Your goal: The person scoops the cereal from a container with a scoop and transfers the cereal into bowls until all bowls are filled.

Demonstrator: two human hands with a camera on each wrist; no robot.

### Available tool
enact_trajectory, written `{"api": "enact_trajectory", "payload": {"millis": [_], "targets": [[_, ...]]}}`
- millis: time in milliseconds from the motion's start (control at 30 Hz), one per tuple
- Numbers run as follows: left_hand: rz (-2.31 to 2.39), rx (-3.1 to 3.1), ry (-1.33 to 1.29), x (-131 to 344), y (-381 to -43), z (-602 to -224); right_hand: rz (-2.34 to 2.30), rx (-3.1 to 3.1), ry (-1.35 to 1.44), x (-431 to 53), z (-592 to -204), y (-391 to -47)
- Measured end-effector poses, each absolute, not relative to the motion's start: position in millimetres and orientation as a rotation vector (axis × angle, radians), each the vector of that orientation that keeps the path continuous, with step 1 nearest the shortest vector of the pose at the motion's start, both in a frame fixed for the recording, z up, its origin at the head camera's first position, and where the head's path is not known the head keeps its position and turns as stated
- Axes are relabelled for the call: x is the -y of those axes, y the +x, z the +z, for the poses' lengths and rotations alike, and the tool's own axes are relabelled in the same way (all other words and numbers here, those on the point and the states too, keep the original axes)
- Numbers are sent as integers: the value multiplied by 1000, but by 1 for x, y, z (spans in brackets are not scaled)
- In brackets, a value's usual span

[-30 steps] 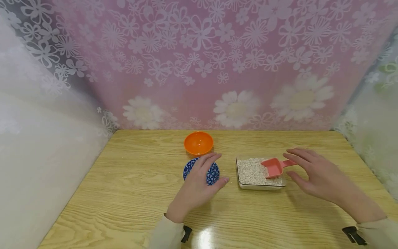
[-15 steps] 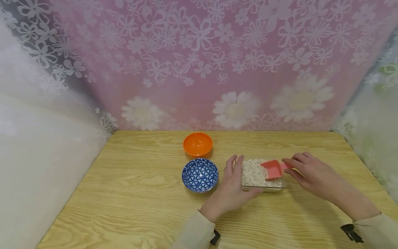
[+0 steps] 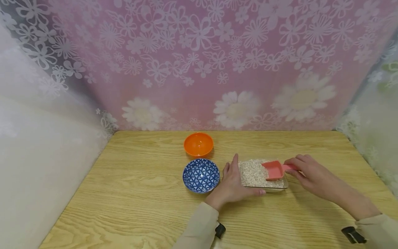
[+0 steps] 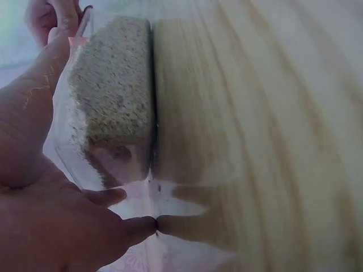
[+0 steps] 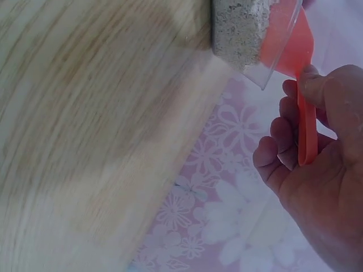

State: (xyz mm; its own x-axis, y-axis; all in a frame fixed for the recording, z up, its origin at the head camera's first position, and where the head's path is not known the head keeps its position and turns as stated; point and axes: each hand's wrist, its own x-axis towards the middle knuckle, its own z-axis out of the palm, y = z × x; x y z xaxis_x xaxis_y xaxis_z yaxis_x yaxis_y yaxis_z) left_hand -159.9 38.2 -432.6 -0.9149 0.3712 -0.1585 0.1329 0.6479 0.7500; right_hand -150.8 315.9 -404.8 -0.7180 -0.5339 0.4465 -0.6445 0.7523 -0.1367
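Observation:
A clear rectangular container [image 3: 275,190] full of pale oat-like flakes [image 3: 253,173] stands right of the table's middle. On the flakes lies the blade of a pink scoop [image 3: 274,170], its handle sticking out past the container's right edge. My right hand [image 3: 317,181] pinches that handle; in the right wrist view the thumb [image 5: 313,88] presses on it, with fingers curled behind. My left hand [image 3: 228,189] rests against the container's left end, fingers fairly straight, thumb stretched along the near side. The left wrist view shows its fingertips [image 4: 144,225] low beside the container.
A blue-and-white patterned bowl [image 3: 200,175] stands just left of my left hand. Behind it is an orange bowl [image 3: 198,144]. The wooden table [image 3: 133,193] ends at a pink flowered curtain [image 3: 186,86], with pale sheeting [image 3: 46,155] at the left.
My left hand has moved right, from above the blue-and-white bowl to the container's left end. My right hand has closed its fingers on the scoop's handle. The scoop stays nearly in place.

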Motion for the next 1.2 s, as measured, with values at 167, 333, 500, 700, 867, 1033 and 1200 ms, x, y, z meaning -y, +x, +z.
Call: {"api": "enact_trajectory", "payload": {"millis": [167, 333, 500, 700, 867, 1033, 1200], "targets": [[1103, -2589, 407, -38, -164, -434, 409, 2535, 913, -312, -409, -152], [1059, -2610, 429, -39, -166, -433, 419, 2498, 930, -308, -412, -155], [1045, -2610, 430, -40, -167, -432, 449, 2490, 960, -304, -415, -156], [1031, -2613, 413, -40, -167, -432, 506, 2496, 953, -302, -418, -155], [1042, -2599, 403, -40, -166, -432, 647, 2529, 905, -306, -423, -152], [1043, -2596, 408, -39, -166, -431, 782, 2589, 803, -310, -429, -147], [1048, -2603, 423, -39, -165, -430, 908, 2649, 688, -312, -431, -142]]}}
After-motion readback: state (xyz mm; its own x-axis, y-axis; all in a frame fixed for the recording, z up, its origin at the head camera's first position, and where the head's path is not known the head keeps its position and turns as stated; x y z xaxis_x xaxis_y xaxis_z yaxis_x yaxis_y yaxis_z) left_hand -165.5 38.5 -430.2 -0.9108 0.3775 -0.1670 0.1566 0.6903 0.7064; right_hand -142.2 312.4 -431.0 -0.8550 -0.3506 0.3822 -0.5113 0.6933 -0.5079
